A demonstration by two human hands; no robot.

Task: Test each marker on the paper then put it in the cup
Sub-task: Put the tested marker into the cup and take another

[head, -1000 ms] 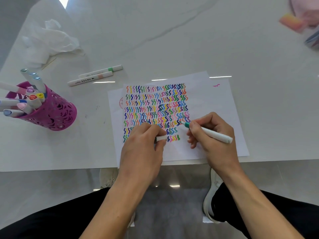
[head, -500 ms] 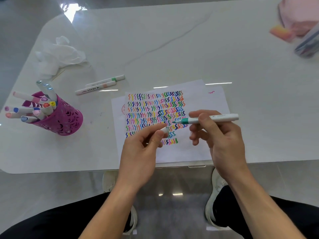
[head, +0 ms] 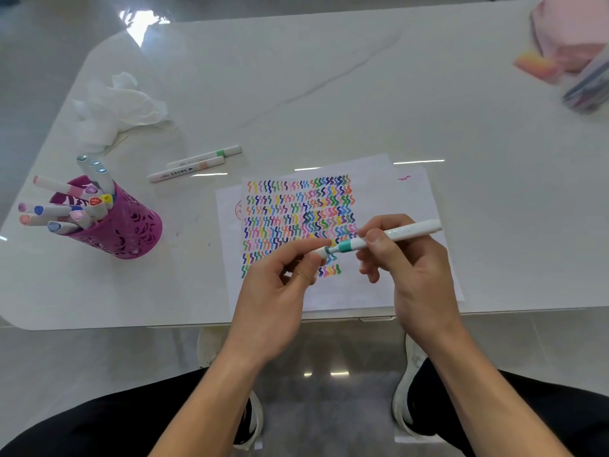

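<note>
Teal marker [head: 392, 237]: held level above the lower part of the paper [head: 379, 285], white barrel running out to the right, teal collar and tip pointing left. Right hand [head: 412, 268]: closed around the barrel, thumb and fingers pinching it just behind the teal collar. Cap [head: 320, 251]: white, pinched between thumb and forefinger of the left hand [head: 280, 298], its open end meeting the marker tip; whether the tip is inside the cap cannot be told. Both hands are raised off the sheet.

Paper: several white sheets stacked near the front edge of the white table [head: 329, 94], the top one covered with rows of short squiggles in many colours; a single pink mark sits toward its upper right corner.

Cup [head: 122, 225]: magenta, perforated, standing well to the left of the paper, holding many markers with coloured end caps leaning outward.

Two capped markers [head: 194, 163] lie side by side on the table between cup and paper, farther back. Crumpled white tissue [head: 115, 107] lies behind the cup. Pink objects at the far right corner are blurred
</note>
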